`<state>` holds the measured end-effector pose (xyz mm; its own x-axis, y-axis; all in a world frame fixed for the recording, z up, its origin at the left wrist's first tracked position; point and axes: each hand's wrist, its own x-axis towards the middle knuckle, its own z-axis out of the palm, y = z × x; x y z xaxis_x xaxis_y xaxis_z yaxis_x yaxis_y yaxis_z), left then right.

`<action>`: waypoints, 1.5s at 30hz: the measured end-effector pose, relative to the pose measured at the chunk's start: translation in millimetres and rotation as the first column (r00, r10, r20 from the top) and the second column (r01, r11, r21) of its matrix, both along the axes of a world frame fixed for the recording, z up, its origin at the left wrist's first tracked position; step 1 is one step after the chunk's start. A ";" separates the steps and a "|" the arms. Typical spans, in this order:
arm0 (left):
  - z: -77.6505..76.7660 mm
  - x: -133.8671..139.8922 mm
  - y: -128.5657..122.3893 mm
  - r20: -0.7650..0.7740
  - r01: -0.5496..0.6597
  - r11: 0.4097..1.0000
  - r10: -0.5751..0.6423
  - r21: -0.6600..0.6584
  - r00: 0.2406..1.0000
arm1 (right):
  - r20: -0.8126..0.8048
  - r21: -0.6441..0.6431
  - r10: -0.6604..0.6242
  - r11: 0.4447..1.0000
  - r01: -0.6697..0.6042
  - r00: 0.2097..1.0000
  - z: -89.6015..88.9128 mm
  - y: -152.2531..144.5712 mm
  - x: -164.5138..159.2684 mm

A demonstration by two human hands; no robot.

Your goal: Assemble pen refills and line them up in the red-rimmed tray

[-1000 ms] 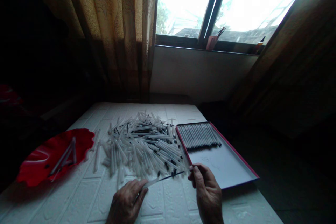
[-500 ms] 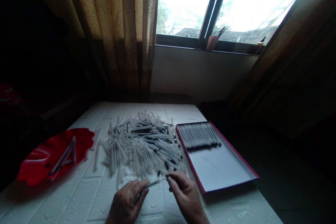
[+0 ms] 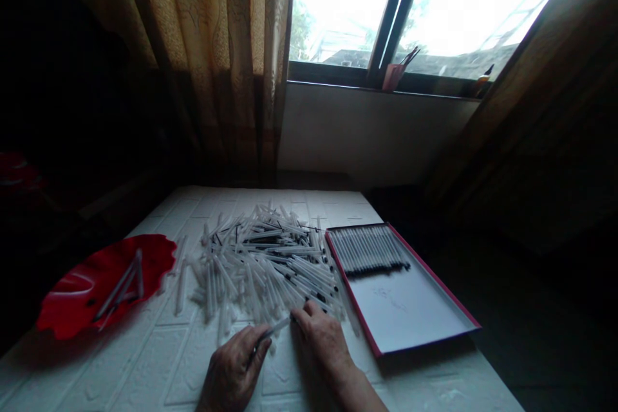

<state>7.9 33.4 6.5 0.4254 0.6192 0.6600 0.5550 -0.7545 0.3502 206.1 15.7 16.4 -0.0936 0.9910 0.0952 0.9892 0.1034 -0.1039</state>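
Observation:
My left hand (image 3: 232, 367) is closed around a clear pen barrel (image 3: 279, 326), its far end pointing up and right towards my other hand. The fingers of my right hand (image 3: 321, 335) are pinched together at a small black pen cap (image 3: 292, 317), close to that end; whether cap and barrel touch is hard to see. Just beyond both hands lies a loose pile of clear pen barrels (image 3: 261, 283) with black parts mixed in. To the right, a shallow red-edged box (image 3: 410, 322) holds a row of pens (image 3: 369, 250) with their black ends towards me.
A red scalloped dish (image 3: 62, 315) with a few pen pieces stands on the left of the white brick-patterned table (image 3: 145, 360). Behind the table are a curtain (image 3: 207, 45), a wall and a window. A pink cup (image 3: 393, 77) with thin sticks stands on the sill.
My right hand has moved left and slightly forward, down to where a loose black cap lay on the table. The left hand keeps the barrel, nearly in place.

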 end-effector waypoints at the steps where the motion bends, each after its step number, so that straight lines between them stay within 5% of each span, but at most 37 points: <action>1: 0.3 -0.1 0.0 0.001 0.001 1.000 -0.001 0.002 1.000 | 0.000 0.009 0.000 1.000 0.000 1.000 -1.3 0.1 0.1; 4: 0.5 0.2 -0.2 0.002 0.009 1.000 -0.009 -0.008 1.000 | -0.149 0.078 0.011 0.997 0.001 0.989 -7.2 -3.0 1.8; 6: -0.6 0.4 -0.2 0.001 0.021 1.000 -0.021 -0.016 1.000 | -0.417 0.126 0.015 0.991 0.042 0.909 -12.1 -7.5 2.8; 9: -3.9 -0.1 -0.4 -0.025 0.039 0.999 -0.040 -0.020 0.999 | -0.864 0.049 -0.009 0.994 0.102 0.504 -19.9 -15.6 2.5; 11: -5.9 -0.8 -0.8 -0.055 0.045 0.999 -0.046 -0.015 0.997 | -0.985 -0.045 -0.060 0.995 0.091 0.164 -24.5 -20.6 1.7; 13: -6.7 -1.5 -1.5 -0.082 0.048 0.999 -0.049 -0.005 0.995 | -0.990 -0.119 -0.111 0.989 0.087 -0.091 -27.8 -24.4 1.7; 15: -6.6 -2.0 -2.4 -0.102 0.051 0.999 -0.051 -0.001 0.993 | -0.956 -0.181 -0.156 0.980 0.080 -0.249 -29.6 -26.4 3.0; 18: -6.1 -1.9 -3.4 -0.124 0.067 0.998 -0.068 -0.010 0.990 | -0.906 -0.242 -0.208 0.969 0.047 -0.370 -30.6 -26.6 7.0; 26: -4.5 0.8 -3.4 -0.160 0.082 0.996 -0.077 0.026 0.984 | -0.870 -0.267 -0.238 0.964 0.008 -0.432 -28.2 -25.6 13.5; 35: 0.8 4.0 -4.2 -0.187 0.091 0.995 -0.084 0.033 0.979 | -0.949 -0.176 -0.194 0.980 -0.094 -0.247 -24.1 -30.1 12.5; 45: 1.4 3.5 -5.2 -0.217 0.086 0.996 -0.081 0.013 0.973 | -0.982 -0.141 -0.146 0.989 -0.045 -0.124 -25.2 -30.2 10.7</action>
<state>11.4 28.2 7.9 0.6090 0.5615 0.5602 0.5500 -0.8079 0.2118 216.8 -14.5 -8.8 0.0614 0.9963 -0.0603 -0.2300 -0.0446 -0.9722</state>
